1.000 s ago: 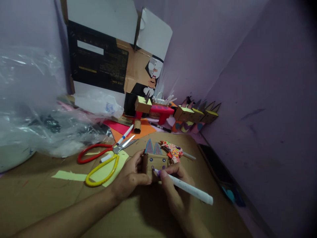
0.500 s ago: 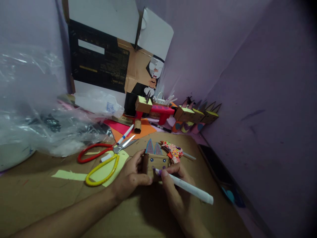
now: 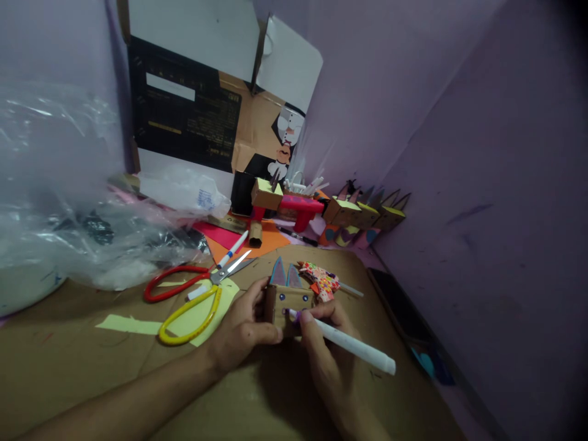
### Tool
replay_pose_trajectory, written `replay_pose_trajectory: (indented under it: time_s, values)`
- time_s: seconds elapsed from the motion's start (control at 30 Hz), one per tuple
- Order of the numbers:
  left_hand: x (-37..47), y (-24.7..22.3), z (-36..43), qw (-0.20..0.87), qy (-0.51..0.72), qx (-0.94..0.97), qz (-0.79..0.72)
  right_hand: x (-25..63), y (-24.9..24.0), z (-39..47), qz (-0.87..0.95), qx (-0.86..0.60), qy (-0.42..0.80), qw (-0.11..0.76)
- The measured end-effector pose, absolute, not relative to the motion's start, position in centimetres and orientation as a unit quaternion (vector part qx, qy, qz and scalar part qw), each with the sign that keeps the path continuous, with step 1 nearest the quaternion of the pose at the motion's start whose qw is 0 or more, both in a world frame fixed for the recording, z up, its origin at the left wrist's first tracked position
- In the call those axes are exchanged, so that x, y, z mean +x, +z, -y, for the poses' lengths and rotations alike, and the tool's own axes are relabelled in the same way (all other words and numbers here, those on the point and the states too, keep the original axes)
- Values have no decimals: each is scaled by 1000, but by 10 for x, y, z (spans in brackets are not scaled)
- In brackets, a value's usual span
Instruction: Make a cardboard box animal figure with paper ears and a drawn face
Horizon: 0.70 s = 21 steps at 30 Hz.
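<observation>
A small brown cardboard box [image 3: 293, 298] with two pointed, blue-edged ears and two dark eyes faces me. Around its left side, my left hand [image 3: 245, 324] grips it, thumb along the lower front. My right hand [image 3: 328, 346] pinches a white marker [image 3: 356, 348] whose purple tip touches the box front below the left eye. Purple marks show there. Just behind the right hand lies a hot glue gun [image 3: 321, 280] with a patterned body and a clear stick at its rear.
Scissors [image 3: 214, 278] with one red and one yellow handle lie left on yellow paper [image 3: 225, 315]. Several eared cardboard figures [image 3: 367, 214] line the back right. Clear plastic bags [image 3: 68, 196] fill the left, a phone-like dark slab [image 3: 395, 300] the right edge.
Almost nothing differs. The marker tip has shifted very slightly on the box front; both hands keep their holds.
</observation>
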State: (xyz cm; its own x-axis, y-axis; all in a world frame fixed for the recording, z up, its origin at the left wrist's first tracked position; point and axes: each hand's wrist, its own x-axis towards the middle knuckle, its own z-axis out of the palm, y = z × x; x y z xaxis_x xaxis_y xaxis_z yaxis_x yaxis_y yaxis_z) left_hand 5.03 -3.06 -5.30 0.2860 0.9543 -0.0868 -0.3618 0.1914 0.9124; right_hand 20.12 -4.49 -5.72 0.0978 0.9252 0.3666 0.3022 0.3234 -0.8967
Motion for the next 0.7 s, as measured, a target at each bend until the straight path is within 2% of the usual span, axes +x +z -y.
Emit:
replay_pose_trajectory:
  time_s: [0.7]
  values:
    - [49, -52, 30, 684, 472, 422, -361, 200, -55, 47, 635, -497, 256, 532]
